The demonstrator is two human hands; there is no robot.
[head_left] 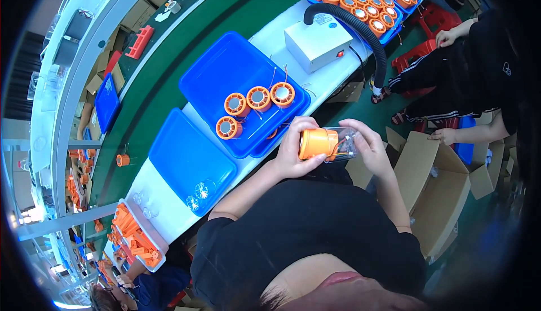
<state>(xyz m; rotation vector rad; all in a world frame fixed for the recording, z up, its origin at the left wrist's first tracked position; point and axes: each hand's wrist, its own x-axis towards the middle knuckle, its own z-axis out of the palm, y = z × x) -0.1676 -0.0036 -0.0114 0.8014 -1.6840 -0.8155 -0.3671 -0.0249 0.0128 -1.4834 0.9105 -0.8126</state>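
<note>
Gripping an orange cylinder [318, 143], the left hand [295, 152] wraps its fingers around the body, while the right hand [369, 146] clasps the clear cap [346, 143] at its end; both hands are clenched on the piece, held above the table edge [332, 82]. Just beyond, a blue tray [225, 71] holds 4 orange spools [258, 98]. A nearer blue tray [180, 153] holds 2 clear discs [200, 195]. A grey box [317, 43] with a black hose [360, 29] stands farther off.

Orange cylinder [318, 143], seemingly clear cap [346, 143], blue trays [222, 68]
</note>
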